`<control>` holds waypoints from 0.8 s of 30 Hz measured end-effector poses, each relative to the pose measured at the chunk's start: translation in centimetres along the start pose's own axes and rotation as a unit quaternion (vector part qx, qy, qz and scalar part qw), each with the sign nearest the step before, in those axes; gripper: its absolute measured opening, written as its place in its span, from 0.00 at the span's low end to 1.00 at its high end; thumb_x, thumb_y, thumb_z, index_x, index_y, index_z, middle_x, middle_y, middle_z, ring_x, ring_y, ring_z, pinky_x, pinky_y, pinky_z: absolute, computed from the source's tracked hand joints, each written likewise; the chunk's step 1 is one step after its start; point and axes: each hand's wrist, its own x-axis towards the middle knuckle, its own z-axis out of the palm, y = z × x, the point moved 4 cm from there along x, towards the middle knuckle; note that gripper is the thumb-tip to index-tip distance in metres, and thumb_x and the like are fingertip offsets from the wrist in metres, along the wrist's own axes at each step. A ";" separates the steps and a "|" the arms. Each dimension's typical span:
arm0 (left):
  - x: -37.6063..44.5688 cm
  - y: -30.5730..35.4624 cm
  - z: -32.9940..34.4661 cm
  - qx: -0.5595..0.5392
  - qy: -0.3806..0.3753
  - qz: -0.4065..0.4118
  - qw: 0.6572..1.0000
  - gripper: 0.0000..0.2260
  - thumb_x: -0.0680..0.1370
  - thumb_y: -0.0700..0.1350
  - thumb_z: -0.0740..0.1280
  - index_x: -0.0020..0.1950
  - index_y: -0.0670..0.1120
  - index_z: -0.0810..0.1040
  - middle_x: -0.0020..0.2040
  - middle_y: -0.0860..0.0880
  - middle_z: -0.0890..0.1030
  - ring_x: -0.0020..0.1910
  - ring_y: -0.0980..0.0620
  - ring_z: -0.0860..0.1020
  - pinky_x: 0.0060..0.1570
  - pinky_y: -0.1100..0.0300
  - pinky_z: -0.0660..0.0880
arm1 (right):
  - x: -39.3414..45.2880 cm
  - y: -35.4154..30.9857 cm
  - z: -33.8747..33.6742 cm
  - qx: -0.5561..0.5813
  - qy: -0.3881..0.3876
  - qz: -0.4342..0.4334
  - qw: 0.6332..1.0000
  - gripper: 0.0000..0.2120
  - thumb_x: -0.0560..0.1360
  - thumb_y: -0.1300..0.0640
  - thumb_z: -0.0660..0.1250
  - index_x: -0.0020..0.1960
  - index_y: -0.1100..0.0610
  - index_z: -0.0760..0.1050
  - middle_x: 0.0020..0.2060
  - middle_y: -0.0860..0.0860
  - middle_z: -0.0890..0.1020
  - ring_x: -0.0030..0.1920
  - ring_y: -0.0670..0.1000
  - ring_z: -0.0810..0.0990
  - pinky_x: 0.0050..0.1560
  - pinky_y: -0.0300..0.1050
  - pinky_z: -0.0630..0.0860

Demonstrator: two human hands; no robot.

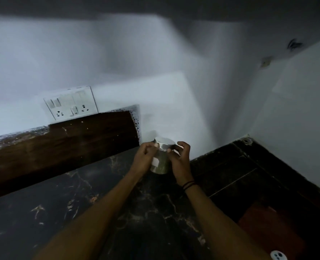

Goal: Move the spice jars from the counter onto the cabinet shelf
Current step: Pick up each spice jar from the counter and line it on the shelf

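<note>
Head camera, looking down: I am holding a spice jar [160,158] in both hands, lifted clear above the far edge of the dark marble counter [65,212]. My left hand [146,158] is curling round its glass side while my right hand [179,160] is gripping the other side, fingertips up near the lid [164,144]. The jar is standing upright, clear-walled, filled with a greenish-brown spice, wearing a silver cap and a small white label. A slip is looking possible, I judge: smooth glass, dim light, and any pull on the cap alone could loosen it and spill the contents. No shelf is showing yet. Behind, a wooden backsplash [61,147] and a white switchboard [71,104] are sitting far left against the wall [136,62].
</note>
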 end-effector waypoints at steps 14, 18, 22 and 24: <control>-4.0 1.1 -0.2 -0.210 -0.006 -0.077 0.975 0.03 0.76 0.44 0.71 0.49 0.47 0.79 0.41 0.50 0.86 0.39 0.52 0.83 0.35 0.58 0.80 | -1.4 -1.5 0.7 0.120 -0.020 0.083 0.989 0.08 0.79 0.60 0.59 0.54 0.57 0.76 0.46 0.52 0.85 0.45 0.53 0.83 0.42 0.44 0.80; -5.2 0.4 -0.1 -0.211 0.008 -0.092 0.973 0.05 0.77 0.43 0.70 0.51 0.46 0.79 0.44 0.47 0.85 0.41 0.49 0.82 0.38 0.57 0.78 | -3.2 -1.1 0.9 0.128 -0.055 0.094 0.986 0.17 0.80 0.57 0.58 0.65 0.60 0.75 0.52 0.54 0.86 0.49 0.52 0.85 0.44 0.42 0.80; -5.7 1.2 -0.1 -0.223 0.012 -0.080 0.971 0.06 0.77 0.43 0.70 0.53 0.45 0.78 0.46 0.46 0.85 0.41 0.48 0.82 0.41 0.54 0.80 | -3.9 -2.9 1.3 0.120 -0.094 0.087 0.985 0.20 0.75 0.54 0.60 0.65 0.56 0.77 0.57 0.58 0.83 0.52 0.55 0.84 0.48 0.47 0.80; -5.5 2.4 -0.2 -0.223 0.015 -0.065 0.972 0.09 0.77 0.43 0.70 0.56 0.42 0.78 0.47 0.44 0.84 0.43 0.47 0.82 0.46 0.51 0.79 | -3.8 -4.4 1.5 0.111 -0.107 0.074 0.985 0.20 0.73 0.54 0.61 0.63 0.54 0.78 0.56 0.57 0.84 0.51 0.54 0.84 0.47 0.46 0.81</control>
